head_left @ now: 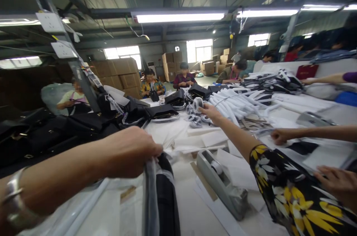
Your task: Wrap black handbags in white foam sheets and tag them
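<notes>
My left hand [125, 152], with a silver bracelet at the wrist, is closed on the top of a black bag [167, 200] and holds it upright at the front of the table. A greyish wrapped strip [151, 195] hangs down beside the bag under my fingers. My right arm, in a floral sleeve, stretches far forward. The fingers of my right hand [212, 112] are closed on a coiled, plastic-wrapped strap [198, 104] at a small pile of similar coils [195, 120].
A grey tape dispenser [223, 182] stands between my arms. Black bags [61, 135] are heaped at left; white foam tubes [234, 104] lie beyond my right hand. Another person's fist [280, 136] and hand [334, 184] are at right. Several people sit across the table.
</notes>
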Demonstrator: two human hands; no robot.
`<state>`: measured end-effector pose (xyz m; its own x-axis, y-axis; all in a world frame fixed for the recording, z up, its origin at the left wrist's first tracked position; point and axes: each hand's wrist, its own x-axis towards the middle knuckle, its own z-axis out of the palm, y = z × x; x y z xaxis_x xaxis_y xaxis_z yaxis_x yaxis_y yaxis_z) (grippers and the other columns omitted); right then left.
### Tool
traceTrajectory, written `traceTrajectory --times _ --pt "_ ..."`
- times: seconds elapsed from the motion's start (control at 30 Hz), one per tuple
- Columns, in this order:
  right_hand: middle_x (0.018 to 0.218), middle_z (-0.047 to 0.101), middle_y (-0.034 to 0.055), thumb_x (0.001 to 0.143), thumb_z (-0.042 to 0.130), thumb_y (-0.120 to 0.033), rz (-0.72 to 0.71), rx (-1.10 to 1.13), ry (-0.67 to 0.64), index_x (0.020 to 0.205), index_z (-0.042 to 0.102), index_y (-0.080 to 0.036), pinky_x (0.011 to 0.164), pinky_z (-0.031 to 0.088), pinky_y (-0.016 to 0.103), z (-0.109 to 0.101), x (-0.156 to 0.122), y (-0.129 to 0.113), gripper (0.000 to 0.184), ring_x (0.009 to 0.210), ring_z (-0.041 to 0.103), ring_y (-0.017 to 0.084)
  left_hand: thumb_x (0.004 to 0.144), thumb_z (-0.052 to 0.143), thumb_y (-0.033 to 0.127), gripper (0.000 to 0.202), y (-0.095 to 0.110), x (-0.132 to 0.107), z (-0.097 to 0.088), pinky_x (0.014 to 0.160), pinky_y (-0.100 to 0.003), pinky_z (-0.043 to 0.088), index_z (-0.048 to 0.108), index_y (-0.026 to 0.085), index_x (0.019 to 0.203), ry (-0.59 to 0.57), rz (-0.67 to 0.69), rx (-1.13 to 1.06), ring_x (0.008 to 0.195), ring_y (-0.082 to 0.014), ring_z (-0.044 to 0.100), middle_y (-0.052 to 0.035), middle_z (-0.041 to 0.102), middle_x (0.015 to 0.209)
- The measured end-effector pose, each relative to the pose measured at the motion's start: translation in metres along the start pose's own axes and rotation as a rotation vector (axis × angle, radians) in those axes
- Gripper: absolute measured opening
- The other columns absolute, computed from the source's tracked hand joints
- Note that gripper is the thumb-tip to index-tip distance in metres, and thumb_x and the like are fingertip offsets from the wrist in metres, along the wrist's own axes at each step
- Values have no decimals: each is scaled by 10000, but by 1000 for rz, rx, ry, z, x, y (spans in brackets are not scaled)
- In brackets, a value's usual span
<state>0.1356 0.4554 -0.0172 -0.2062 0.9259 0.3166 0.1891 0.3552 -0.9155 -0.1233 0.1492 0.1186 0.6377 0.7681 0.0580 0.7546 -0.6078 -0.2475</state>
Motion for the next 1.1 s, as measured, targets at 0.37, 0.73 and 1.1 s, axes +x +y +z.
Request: traceTrajectory --times 0.37,0.73,1.1 --pt "919 713 -11 673 828 -576 5 710 130 922 694 -238 641 502 201 -37 -153 -97 440 816 652 132 712 708 491 342 -14 8 -70 465 -259 374 686 158 640 -139 -629 -549 484 -195 547 -53 611 520" --pt "1158 702 62 789 802 -393 212 670 -445 1117 730 -214 984 463 342 6 -283 -112 381 1071 642 206 689 860 459 482 33 -36 2 880 -324 554 726 108 991 134 -668 -1544 992 -248 695 -172 708 1148" --pt "975 733 55 594 906 -462 342 808 -409 943 742 -178 913 457 319 103 -268 -106 479 961 650 187 756 824 427 545 80 -41 54 885 -350 558 624 145 1177 432 -649 -1635 1047 -245 675 -148 678 1180"
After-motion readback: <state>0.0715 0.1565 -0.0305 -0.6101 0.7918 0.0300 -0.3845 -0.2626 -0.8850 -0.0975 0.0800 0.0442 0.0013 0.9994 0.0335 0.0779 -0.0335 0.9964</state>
